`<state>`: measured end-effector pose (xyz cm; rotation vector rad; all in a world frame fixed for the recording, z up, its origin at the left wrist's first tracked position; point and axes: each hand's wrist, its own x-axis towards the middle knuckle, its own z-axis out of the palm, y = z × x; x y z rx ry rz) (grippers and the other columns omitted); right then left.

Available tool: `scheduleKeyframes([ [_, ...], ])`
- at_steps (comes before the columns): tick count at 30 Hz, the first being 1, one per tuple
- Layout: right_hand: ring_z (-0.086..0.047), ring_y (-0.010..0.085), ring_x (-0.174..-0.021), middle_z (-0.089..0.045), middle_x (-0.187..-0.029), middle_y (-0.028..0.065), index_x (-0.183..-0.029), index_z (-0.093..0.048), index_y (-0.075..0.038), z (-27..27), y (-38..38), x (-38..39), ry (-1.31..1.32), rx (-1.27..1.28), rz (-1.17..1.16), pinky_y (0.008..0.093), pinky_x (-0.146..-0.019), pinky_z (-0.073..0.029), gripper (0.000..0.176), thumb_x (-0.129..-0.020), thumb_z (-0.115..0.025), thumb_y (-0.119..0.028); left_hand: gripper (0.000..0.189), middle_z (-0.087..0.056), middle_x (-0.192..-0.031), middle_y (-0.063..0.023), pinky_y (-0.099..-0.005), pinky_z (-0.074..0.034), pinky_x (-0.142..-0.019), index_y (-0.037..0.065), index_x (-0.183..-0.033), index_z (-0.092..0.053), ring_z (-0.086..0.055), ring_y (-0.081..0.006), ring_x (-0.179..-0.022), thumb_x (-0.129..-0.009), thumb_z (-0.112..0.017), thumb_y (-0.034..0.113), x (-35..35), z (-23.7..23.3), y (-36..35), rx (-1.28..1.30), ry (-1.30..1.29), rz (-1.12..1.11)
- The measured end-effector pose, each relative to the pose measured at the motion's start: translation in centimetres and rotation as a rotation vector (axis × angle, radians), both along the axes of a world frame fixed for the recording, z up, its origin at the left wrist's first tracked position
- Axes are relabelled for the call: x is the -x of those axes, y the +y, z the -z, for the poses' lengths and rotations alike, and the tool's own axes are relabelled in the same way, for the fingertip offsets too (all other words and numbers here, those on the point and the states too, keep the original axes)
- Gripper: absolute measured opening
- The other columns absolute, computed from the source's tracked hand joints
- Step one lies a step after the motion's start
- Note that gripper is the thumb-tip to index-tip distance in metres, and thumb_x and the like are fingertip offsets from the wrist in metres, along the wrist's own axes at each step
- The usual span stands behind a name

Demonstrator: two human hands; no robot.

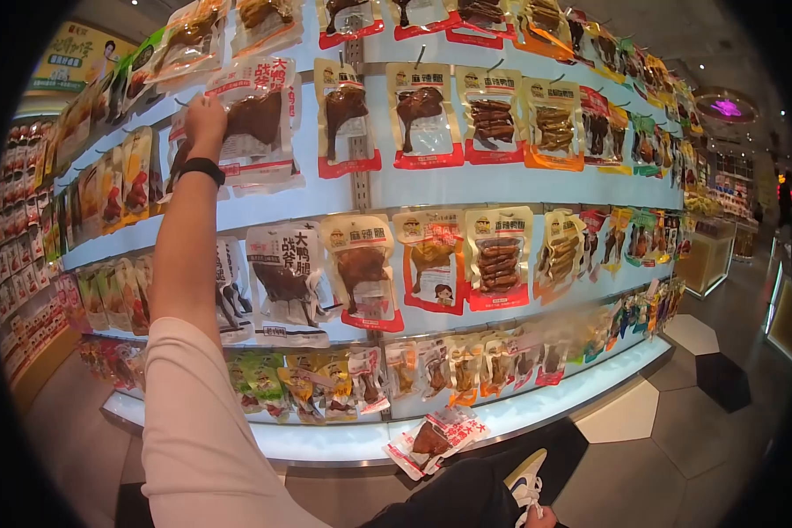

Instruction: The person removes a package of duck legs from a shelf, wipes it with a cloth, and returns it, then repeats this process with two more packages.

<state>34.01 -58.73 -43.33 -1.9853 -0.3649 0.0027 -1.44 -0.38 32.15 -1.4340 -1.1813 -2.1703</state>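
My left hand (204, 121), with a black band at the wrist, is raised to the upper left of the display. Its fingers are closed at the left edge of a clear packet with red print and a dark brown duck leg (257, 119) inside. Behind it, more packets of the same kind partly show. At the bottom edge, only a small part of my right hand (541, 517) appears, below a white shoe (526, 480); its fingers are mostly cut off. Two overlapping red-and-white meat packets (433, 443) lie on the display's lit base ledge.
Rows of hanging meat packets (418, 114) cover the lit display wall (519, 189). Lower down hang white duck leg packets (288, 282) and smaller pouches (466, 365). Shelves of goods (26, 238) stand at left. Patterned floor tiles (620, 414) run along the right.
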Motion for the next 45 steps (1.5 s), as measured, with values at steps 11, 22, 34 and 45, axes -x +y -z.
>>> scheduleKeyframes([
  [11,-0.062,0.0415,-0.083,-0.066,-0.09,0.0266,-0.093,-0.065,0.005,-0.1,0.3,-0.1,-0.003,0.048,0.006,0.0444,-0.077,-0.048,0.026,-0.088,-0.065,-0.02,0.041,-0.07,-0.102,-0.022,-0.044,-0.049,-0.088,0.004,-0.102,-0.071,-0.066,-0.0388,-0.1,-0.089,-0.055,0.04,-0.5,1.9,2.2,0.08,-0.109,0.061],
  [22,-0.064,0.039,-0.081,-0.066,-0.089,0.0252,-0.093,-0.066,0.004,0.0,0.3,0.0,0.02,0.034,-0.005,0.0431,-0.074,-0.049,0.024,-0.088,-0.067,-0.02,0.043,-0.07,-0.103,-0.0222,-0.0445,-0.049,-0.089,0.004,-0.102,-0.073,-0.066,-0.0383,-0.101,-0.086,-0.056,0.04,-1.3,0.3,2.5,0.072,-0.092,0.093],
  [34,-0.062,0.0409,-0.088,-0.066,-0.093,0.0259,-0.095,-0.066,0.004,-0.8,0.3,0.2,0.028,0.068,0.009,0.045,-0.08,-0.048,0.026,-0.087,-0.067,-0.021,0.045,-0.069,-0.101,-0.0242,-0.0447,-0.049,-0.089,0.001,-0.1,-0.072,-0.066,-0.0405,-0.1,-0.087,-0.056,0.041,-0.2,0.9,4.5,0.08,-0.09,0.139],
  [45,-0.062,0.0406,-0.089,-0.066,-0.094,0.0256,-0.096,-0.065,0.003,-1.0,0.2,0.2,0.1,0.074,-0.018,0.0445,-0.081,-0.048,0.027,-0.088,-0.067,-0.023,0.044,-0.07,-0.097,-0.0244,-0.0446,-0.049,-0.089,0.001,-0.098,-0.072,-0.066,-0.0411,-0.098,-0.086,-0.058,0.041,-1.1,1.4,1.4,0.111,-0.077,0.076],
])
